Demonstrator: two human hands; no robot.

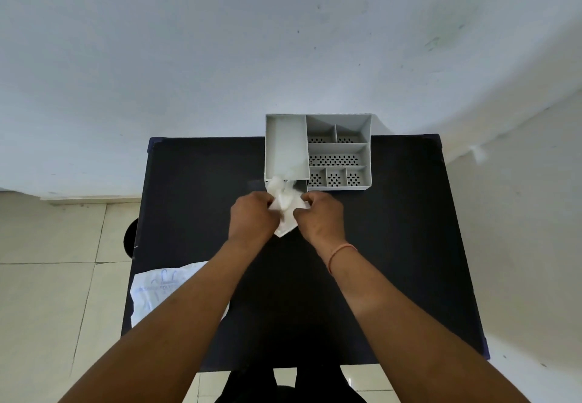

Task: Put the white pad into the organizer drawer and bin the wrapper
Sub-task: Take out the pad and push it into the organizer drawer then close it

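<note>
Table top [393, 245]: flat black, dark blue along its edges. Organizer [365, 150]: pale grey throughout; floors of its small compartments carry a pattern of dark oval perforations in staggered rows, long left compartment plain grey. Bundle [285, 210] between the hands: white, partly translucent. Plastic bag [157, 289] at table's left edge: white with faint blue print. Wrist band [341, 253] on right arm: salmon pink. Wall [220, 40]: pale blue-white, few dark specks. Floor tiles [47, 292]: cream, grey grout lines.
</note>
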